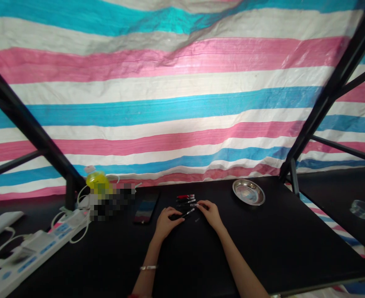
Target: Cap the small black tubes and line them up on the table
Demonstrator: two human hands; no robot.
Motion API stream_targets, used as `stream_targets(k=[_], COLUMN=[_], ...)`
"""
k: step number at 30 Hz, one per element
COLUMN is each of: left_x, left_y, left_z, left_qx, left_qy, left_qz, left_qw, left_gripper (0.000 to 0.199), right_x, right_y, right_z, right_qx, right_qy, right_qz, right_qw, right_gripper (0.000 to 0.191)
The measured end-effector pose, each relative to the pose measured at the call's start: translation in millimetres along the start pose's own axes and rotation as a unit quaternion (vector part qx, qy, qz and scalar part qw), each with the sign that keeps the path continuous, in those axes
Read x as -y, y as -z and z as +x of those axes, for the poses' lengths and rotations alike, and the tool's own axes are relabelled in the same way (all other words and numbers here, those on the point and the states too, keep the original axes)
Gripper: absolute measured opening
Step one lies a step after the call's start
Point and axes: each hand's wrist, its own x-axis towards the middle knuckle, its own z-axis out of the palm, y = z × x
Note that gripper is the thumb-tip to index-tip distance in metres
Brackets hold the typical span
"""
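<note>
My left hand point(167, 221) rests low over the black table, its thumb and fingers closed on a dark pen point(188, 212) with a clear, shiny end. To its right, my right hand point(210, 211) has its fingertips at the end of another dark pen point(188, 205); whether they grip it is too small to tell. Just beyond the hands lie a red pen point(185, 197) and one more black pen point(186, 201), roughly parallel. A small clear piece point(197, 220) sits on the table between the hands.
A round metal dish point(248, 192) stands at the back right. Left of the hands lies a phone point(145, 208). Farther left are a yellow bottle point(98, 182), a white power strip point(36, 252) and cables. Black frame posts point(320, 103) flank the table before a striped sheet point(170, 99).
</note>
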Motion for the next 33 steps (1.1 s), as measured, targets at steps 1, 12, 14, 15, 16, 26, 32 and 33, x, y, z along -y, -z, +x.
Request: stream_targets(k=[1,12,14,15,16,26,32,33], left_x=[-1,-19,-27,-31,-34,-53,-84,-87], left_y=[0.1,-13.0,-20.2,-23.7,-27.0,-35.9,-66.9,-72.0], left_z=[0,-8,-16,-20,-24,-39,-53,-53], left_qx=[0.002,-0.045,-0.055,-0.049,-0.038,0.009,0.041,0.052], left_qy=[0.0,-0.032,-0.058,-0.072,-0.084,-0.115,-0.156,-0.163], left_qz=[0.002,0.051,0.068,0.077,0.087,0.136,0.134,0.138], left_qw=[1.0,0.997,0.994,0.993,0.992,0.984,0.978,0.976], left_gripper=[0.022,0.029,0.03,0.03,0.029,0.024,0.026,0.019], right_x=[0,-3,-5,-6,-6,-6,-9,-10], right_y=[0,2,1,1,1,1,2,3], right_z=[0,6,6,7,7,5,6,7], right_qx=[-0.006,-0.062,-0.062,-0.059,-0.055,-0.033,-0.039,-0.04], right_qy=[-0.007,-0.184,-0.202,-0.208,-0.212,-0.233,-0.236,-0.237], right_qz=[0.023,0.408,0.449,0.46,0.471,0.526,0.539,0.54], right_qw=[1.0,0.892,0.868,0.861,0.854,0.817,0.808,0.807], right_gripper=[0.025,0.036,0.035,0.034,0.033,0.026,0.023,0.023])
